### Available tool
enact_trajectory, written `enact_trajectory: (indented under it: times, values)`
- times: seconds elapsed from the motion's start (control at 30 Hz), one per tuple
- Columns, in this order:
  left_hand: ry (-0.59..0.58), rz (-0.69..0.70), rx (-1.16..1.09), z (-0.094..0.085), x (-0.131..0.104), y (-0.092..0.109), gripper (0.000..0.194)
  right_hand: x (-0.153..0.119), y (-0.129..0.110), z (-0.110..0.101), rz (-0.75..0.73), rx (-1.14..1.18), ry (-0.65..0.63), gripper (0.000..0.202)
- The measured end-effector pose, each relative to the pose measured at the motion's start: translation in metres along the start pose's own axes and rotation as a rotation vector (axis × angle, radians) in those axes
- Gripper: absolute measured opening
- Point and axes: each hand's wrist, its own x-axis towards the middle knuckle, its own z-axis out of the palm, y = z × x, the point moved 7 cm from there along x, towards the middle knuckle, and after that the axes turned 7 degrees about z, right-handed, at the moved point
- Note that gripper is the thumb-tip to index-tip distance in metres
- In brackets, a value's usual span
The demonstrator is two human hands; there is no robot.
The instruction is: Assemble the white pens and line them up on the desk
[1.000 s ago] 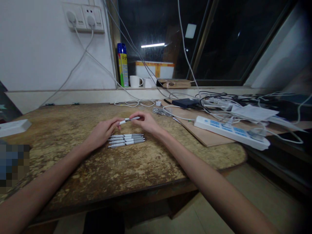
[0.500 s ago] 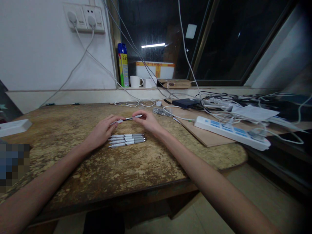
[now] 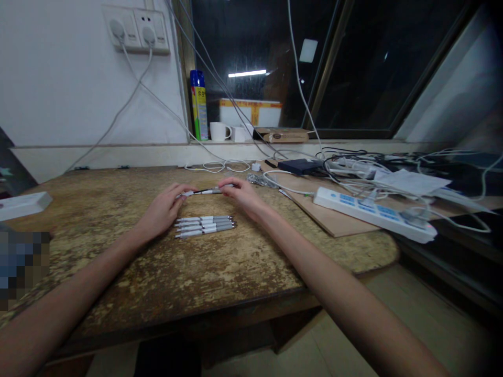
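Beyond pen row (image 3: 206, 230), L hand (image 3: 159, 213) pinches white barrel (image 3: 189, 193) & R hand (image 3: 245, 200) pinches grey part (image 3: 216, 190), w/ dark refill (image 3: 203, 190) exposed btwn.

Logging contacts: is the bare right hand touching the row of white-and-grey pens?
Apart: the head view shows bare wooden tabletop between the right hand and the pen row.

Worn wooden table (image 3: 157, 283), pens (image 3: 205, 226), brown board (image 3: 330, 222)

The fingers (image 3: 229, 181) partly hide the pen parts (image 3: 189, 193).
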Motion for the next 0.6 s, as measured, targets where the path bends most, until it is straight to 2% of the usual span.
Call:
enact_trajectory:
  times: [0.1,0.2,0.37,0.6]
  values:
    - [0.009,-0.004,0.002,0.000,-0.001,-0.001,0.037,0.002,0.002,-0.001,0.003,0.054,-0.011,0.013]
    - [0.011,-0.012,0.006,0.000,-0.001,-0.002,0.037,0.003,0.003,-0.007,-0.008,0.057,0.041,0.014]
    - [0.006,0.000,0.005,0.000,-0.001,0.001,0.037,0.004,0.007,-0.012,0.011,-0.092,0.126,0.015]
    - [-0.013,0.009,0.009,0.001,0.000,0.001,0.037,0.008,0.015,0.003,-0.006,-0.227,0.009,0.019]
